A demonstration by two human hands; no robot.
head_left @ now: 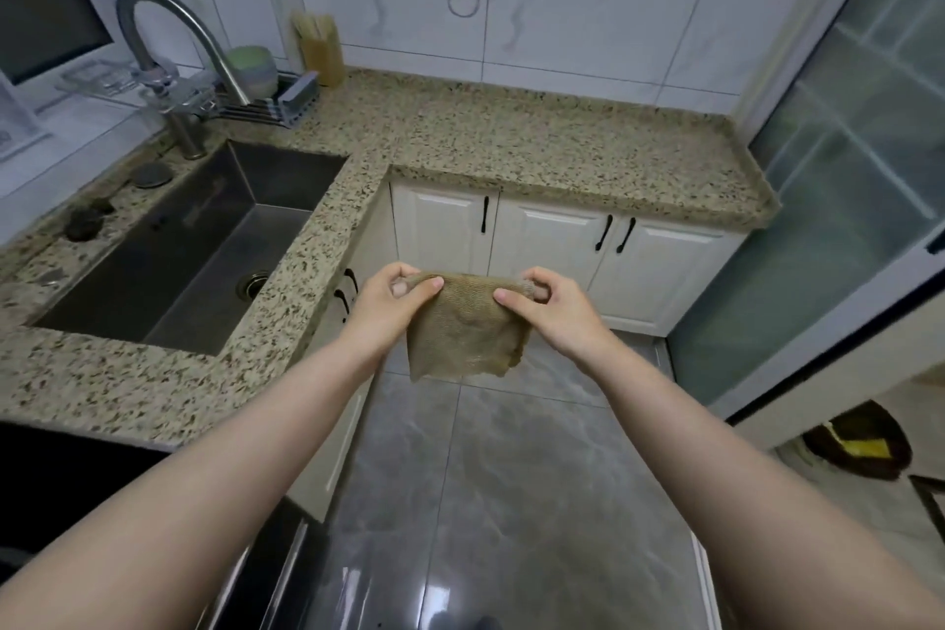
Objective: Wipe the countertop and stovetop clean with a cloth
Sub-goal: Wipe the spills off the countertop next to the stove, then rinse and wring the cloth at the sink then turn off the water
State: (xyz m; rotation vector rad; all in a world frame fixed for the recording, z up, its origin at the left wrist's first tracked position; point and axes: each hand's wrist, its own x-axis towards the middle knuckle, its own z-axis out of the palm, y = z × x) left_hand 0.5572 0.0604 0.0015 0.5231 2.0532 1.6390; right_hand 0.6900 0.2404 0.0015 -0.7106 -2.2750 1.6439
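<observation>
A tan woven cloth hangs in the air over the grey floor, held up by its top edge. My left hand pinches the upper left corner and my right hand pinches the upper right corner. The speckled granite countertop runs in an L shape, along the back wall and down the left side. A black glass stovetop shows at the lower left, partly hidden by my left forearm.
A steel sink with a curved faucet is set in the left counter. A dish rack and a chopstick holder stand in the back corner. White cabinets sit below. A glass door is to the right.
</observation>
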